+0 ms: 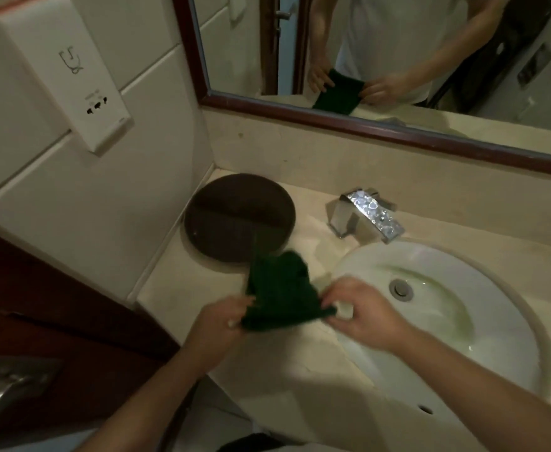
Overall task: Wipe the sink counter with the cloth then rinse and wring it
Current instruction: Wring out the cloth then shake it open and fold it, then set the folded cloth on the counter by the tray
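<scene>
A dark green cloth [282, 293] is stretched between both my hands just above the beige counter [287, 357], left of the white oval sink [483, 324]. My left hand [220, 321] pinches the cloth's left corner. My right hand [362, 316] grips its right corner at the sink's left rim. The cloth's far part bunches upward and droops toward the counter. A chrome faucet [367, 215] stands behind the sink, with no water running.
A dark round woven tray [238, 213] lies at the counter's back left corner. A framed mirror [381, 60] hangs above the backsplash. A white dispenser [72, 70] is on the left tiled wall. Dark wood panelling [55, 308] borders the counter's left.
</scene>
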### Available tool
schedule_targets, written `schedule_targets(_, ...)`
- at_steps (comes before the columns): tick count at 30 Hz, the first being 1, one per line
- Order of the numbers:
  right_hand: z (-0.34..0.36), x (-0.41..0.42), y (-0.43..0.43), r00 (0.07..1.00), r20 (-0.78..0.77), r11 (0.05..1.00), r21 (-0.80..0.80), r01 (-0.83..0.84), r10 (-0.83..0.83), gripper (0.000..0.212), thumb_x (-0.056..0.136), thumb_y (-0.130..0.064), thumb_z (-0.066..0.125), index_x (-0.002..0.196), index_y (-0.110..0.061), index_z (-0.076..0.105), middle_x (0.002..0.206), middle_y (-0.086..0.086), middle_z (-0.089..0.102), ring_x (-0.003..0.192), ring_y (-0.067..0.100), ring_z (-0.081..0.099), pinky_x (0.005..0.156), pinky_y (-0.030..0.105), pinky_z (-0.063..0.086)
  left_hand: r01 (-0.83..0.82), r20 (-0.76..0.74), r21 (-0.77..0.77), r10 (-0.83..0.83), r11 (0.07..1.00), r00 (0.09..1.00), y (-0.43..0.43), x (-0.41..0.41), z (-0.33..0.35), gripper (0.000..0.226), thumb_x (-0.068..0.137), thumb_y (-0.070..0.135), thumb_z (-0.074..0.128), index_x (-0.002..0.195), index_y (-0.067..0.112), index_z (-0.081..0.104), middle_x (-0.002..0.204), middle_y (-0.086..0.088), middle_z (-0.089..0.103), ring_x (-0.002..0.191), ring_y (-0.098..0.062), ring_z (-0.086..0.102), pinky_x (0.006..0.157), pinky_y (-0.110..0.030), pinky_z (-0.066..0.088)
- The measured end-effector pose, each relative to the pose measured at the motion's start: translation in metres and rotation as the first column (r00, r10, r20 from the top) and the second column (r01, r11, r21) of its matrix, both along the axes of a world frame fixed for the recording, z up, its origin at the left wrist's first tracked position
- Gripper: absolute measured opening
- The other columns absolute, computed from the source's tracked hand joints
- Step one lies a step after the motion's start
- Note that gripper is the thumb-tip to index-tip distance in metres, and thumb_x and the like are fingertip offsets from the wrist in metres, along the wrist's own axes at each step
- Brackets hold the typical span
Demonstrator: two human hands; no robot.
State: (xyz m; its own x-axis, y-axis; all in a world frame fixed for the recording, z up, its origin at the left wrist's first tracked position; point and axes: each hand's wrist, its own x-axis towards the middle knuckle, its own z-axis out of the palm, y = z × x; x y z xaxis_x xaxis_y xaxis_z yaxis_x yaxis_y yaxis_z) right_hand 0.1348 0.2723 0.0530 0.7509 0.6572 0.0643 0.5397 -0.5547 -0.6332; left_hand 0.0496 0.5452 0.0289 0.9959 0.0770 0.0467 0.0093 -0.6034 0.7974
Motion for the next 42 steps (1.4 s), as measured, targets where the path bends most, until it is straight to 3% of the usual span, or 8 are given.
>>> schedule_targets(2,-0.035,-0.028,-0.003,0.991,-0.125,0.997,-0.048,-0.055,0.049,0.015,0.078,-0.034,0.072,0.087,-0.022,0.073,0.096,-0.010,0.070,0.095,0.004,0.060,0.084,0.029,0.051,-0.045,-0.123,0.004,0.045,0.999,0.991,-0.001,-0.030,-0.031,0.028,0.082,0.010,0.057,0.104,0.017,0.074,0.107,0.001,0.073,0.100,-0.004,0.065,0.082,-0.030,0.057)
schedule_targets(5,-0.051,-0.038,0.002,0.955,-0.293,0.998,-0.029,0.049,-0.055,0.011,0.078,-0.035,0.069,0.087,-0.029,0.071,0.093,-0.011,0.070,0.089,0.004,0.063,0.082,0.024,0.051,-0.018,-0.305,-0.103,-0.014,0.995,0.952,-0.011,-0.048,-0.044,0.057,0.073,0.007,0.058,0.087,0.061,0.069,0.092,0.041,0.066,0.092,0.017,0.062,0.082,-0.009,0.050)
schedule_targets(12,-0.055,0.006,0.040,0.822,-0.443,0.925,-0.043,0.378,-0.356,0.006,0.092,-0.026,0.059,0.093,-0.023,0.063,0.073,0.004,0.062,0.068,0.014,0.058,0.067,0.031,0.049,-0.302,-0.342,-0.258,0.205,0.918,0.917,-0.021,0.010,-0.027,0.012,0.094,0.017,0.059,0.096,0.025,0.068,0.092,0.008,0.070,0.088,-0.004,0.064,0.075,-0.021,0.051)
schedule_targets(21,-0.073,0.016,0.060,0.802,-0.222,0.816,-0.338,0.469,-0.554,0.016,0.087,-0.041,0.058,0.089,-0.025,0.057,0.079,-0.006,0.062,0.074,0.016,0.060,0.066,0.035,0.054,-0.482,-0.388,0.182,0.513,0.857,0.766,-0.020,0.037,-0.036,0.039,0.084,0.046,0.068,0.092,0.013,0.049,0.101,-0.003,0.051,0.083,-0.019,0.056,0.067,-0.032,0.045)
schedule_targets(26,-0.065,0.019,0.068,0.829,-0.202,0.796,-0.466,0.388,-0.522,0.033,0.082,-0.053,0.061,0.093,-0.023,0.053,0.080,-0.006,0.063,0.073,0.014,0.061,0.057,0.029,0.049,-0.414,-0.545,0.013,0.353,0.910,0.760,-0.022,0.032,-0.036,0.064,0.084,0.035,0.073,0.134,0.006,0.046,0.122,-0.009,0.057,0.107,-0.024,0.058,0.086,-0.032,0.048)
schedule_targets(31,-0.067,0.019,0.072,0.860,-0.272,0.854,-0.430,0.292,-0.431,0.022,0.081,-0.040,0.064,0.084,-0.019,0.056,0.086,0.002,0.059,0.075,0.018,0.060,0.066,0.035,0.054,-0.249,-0.532,0.014,0.218,0.968,0.818,-0.033,0.045,-0.030,0.014,0.084,0.020,0.069,0.085,0.015,0.056,0.088,0.000,0.058,0.083,-0.016,0.056,0.059,-0.021,0.041)
schedule_targets(34,-0.059,0.023,0.069,0.809,-0.425,0.905,-0.310,0.292,-0.406,0.022,0.084,-0.032,0.063,0.091,-0.013,0.055,0.080,0.000,0.061,0.075,0.016,0.059,0.071,0.034,0.051,-0.270,-0.537,-0.092,0.181,0.958,0.824,-0.029,0.046,-0.031,0.020,0.087,0.015,0.064,0.077,0.020,0.048,0.083,-0.002,0.056,0.080,-0.016,0.056,0.060,-0.022,0.042)
schedule_targets(42,0.006,0.079,0.090,0.865,-0.444,0.973,-0.101,0.209,-0.232,0.018,0.084,-0.022,0.067,0.099,-0.024,0.055,0.089,0.000,0.064,0.080,0.018,0.062,0.071,0.034,0.052,-0.585,-0.592,-0.487,0.247,0.649,0.767,0.001,0.073,-0.014,0.041,0.080,0.007,0.073,0.117,0.014,0.057,0.119,-0.010,0.063,0.109,-0.029,0.062,0.098,-0.049,0.051)
